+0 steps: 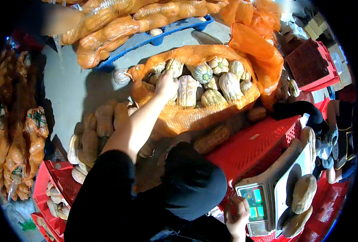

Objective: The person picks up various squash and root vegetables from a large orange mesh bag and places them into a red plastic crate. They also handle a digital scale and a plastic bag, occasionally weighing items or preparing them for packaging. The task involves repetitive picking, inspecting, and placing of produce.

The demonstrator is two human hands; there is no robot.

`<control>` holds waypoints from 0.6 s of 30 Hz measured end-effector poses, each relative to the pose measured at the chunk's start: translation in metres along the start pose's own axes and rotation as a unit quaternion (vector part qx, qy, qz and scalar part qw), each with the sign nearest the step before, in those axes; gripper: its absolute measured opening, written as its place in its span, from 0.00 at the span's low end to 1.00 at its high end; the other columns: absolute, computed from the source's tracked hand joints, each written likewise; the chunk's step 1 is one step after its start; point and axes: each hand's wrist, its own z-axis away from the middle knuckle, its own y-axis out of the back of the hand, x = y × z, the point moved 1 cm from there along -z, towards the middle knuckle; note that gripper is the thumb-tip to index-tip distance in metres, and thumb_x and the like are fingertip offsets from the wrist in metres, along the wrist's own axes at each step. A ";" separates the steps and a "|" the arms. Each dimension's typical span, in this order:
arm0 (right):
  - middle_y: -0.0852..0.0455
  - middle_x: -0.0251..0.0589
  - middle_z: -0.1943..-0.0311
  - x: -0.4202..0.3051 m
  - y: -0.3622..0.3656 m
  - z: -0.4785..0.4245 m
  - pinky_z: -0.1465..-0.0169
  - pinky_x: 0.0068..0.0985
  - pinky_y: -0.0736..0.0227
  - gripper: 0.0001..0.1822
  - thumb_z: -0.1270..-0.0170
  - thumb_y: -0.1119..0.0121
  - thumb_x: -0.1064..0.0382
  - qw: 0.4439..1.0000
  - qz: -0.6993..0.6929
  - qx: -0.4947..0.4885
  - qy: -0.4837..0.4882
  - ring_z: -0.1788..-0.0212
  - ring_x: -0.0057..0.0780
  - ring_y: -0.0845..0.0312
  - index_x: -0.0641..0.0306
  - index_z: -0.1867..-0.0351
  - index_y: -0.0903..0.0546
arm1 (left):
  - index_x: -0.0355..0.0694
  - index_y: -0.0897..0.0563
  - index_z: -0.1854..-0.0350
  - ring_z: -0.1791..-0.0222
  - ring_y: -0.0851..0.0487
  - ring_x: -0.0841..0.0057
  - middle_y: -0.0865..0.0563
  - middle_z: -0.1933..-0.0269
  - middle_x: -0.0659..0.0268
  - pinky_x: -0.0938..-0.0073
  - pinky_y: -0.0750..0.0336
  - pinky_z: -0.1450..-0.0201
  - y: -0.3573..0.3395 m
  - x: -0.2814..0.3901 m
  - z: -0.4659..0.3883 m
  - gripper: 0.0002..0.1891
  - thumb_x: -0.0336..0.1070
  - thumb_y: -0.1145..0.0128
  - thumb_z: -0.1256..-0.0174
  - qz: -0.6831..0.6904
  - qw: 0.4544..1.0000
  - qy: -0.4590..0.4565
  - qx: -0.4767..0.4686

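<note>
My left hand (167, 84) reaches into an open orange mesh sack (194, 119) full of pale ribbed squashes. Its fingers lie against a striped squash (175, 67) near the sack's far left side; whether they grip it is hidden. Close by in the sack are a tall pale squash (187, 91) and a greenish round-ended squash (202, 73). Down at the lower right, my right hand (239, 211) has curled fingers beside the lit display of a scale (254, 198). What its palm holds, if anything, cannot be made out.
Two squashes, one a tan squash (304, 193), rest by the scale's plate. A red plastic crate (254, 148) lies beyond my right arm. Filled mesh sacks (106, 36) lie on a blue pallet (157, 37). Another person's gloved hand (330, 136) shows at the right.
</note>
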 end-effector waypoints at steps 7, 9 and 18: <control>0.18 0.48 0.64 0.020 -0.024 -0.015 0.58 0.40 0.27 0.17 0.54 0.35 0.73 0.991 -0.010 -0.130 -0.014 0.63 0.49 0.21 0.63 0.59 0.20 | 0.50 0.46 0.25 0.33 0.31 0.57 0.38 0.27 0.55 0.51 0.26 0.41 -0.031 -0.012 -0.032 0.57 0.67 0.31 0.58 -0.335 0.893 0.195 -0.229; 0.18 0.47 0.64 0.019 -0.028 -0.019 0.58 0.39 0.26 0.17 0.54 0.34 0.72 0.989 -0.021 -0.144 -0.020 0.63 0.49 0.21 0.63 0.58 0.20 | 0.45 0.38 0.28 0.33 0.29 0.62 0.33 0.30 0.52 0.61 0.28 0.38 -0.049 -0.071 -0.061 0.56 0.66 0.30 0.62 -0.275 0.888 0.191 -0.314; 0.17 0.47 0.62 0.012 -0.019 -0.026 0.56 0.38 0.25 0.16 0.50 0.35 0.72 0.987 -0.017 -0.157 0.017 0.60 0.48 0.20 0.62 0.58 0.21 | 0.32 0.34 0.32 0.34 0.29 0.59 0.29 0.33 0.46 0.66 0.34 0.32 -0.034 -0.081 -0.047 0.57 0.65 0.30 0.64 -0.181 0.920 0.266 -0.224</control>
